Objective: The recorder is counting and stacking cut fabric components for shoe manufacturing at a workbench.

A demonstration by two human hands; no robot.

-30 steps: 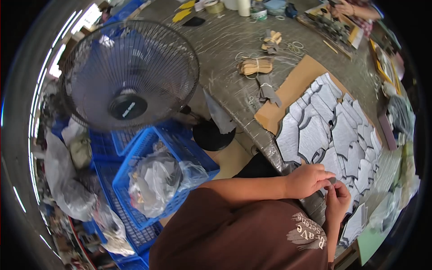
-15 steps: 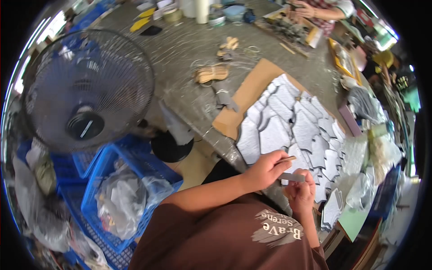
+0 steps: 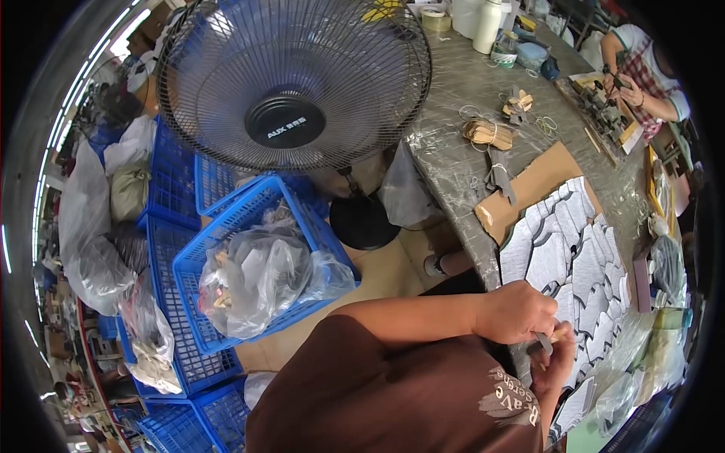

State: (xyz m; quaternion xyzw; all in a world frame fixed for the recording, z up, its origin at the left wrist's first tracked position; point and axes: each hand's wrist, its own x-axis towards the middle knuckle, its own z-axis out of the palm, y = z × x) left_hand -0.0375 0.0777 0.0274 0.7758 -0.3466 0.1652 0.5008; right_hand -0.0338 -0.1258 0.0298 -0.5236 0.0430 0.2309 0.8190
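My left hand (image 3: pixel 517 312) is closed at the table's near edge, its knuckles up and its fingers bent round a thin tan strip (image 3: pixel 560 333) that is mostly hidden. Just below and right of it, my right hand (image 3: pixel 555 365) is closed on a small flat grey strip (image 3: pixel 544 343). The two hands meet, so the strips lie close together between the fingers; whether they touch I cannot make out. Beyond the hands, overlapping light-grey cut pieces (image 3: pixel 551 253) with dark edges cover a sheet of brown cardboard (image 3: pixel 504 211).
A big black fan (image 3: pixel 285 121) stands at the left. Blue crates (image 3: pixel 226 291) with plastic bags (image 3: pixel 253 279) fill the floor below it. On the table lie a bundle of tan strips (image 3: pixel 488 134) and grey strips (image 3: pixel 498 175). Another person (image 3: pixel 642 75) works at the far right.
My view has swung left, shifting the scene rightward. My hands, apart before with a tan strip in the left and a grey strip in the right, have come together.
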